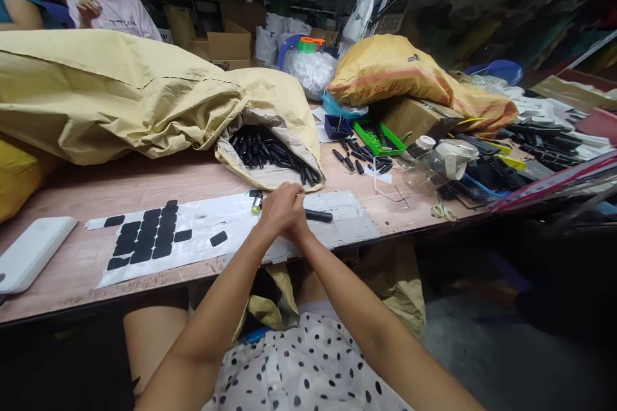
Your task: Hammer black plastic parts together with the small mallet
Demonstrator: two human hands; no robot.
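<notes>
My left hand [276, 209] and my right hand [295, 213] are pressed together over the table's front edge, fingers closed around something small I cannot make out. A black tube [318, 215] pokes out to the right from under my right hand. A small yellow-green and black part [256, 203] lies just left of my hands. They hover above a white backing sheet [202, 231] that carries several black rectangular stickers [147, 239]. Behind my hands an open tan sack [270, 160] spills several black tubes [270, 153].
A white flat box [31, 252] lies at the left edge. Right of the sack are a green tray [378, 137], loose black parts [361, 160], a clear bottle [431, 167] and a cluttered pile. Another person's hand [87, 11] shows at far left behind the big sack.
</notes>
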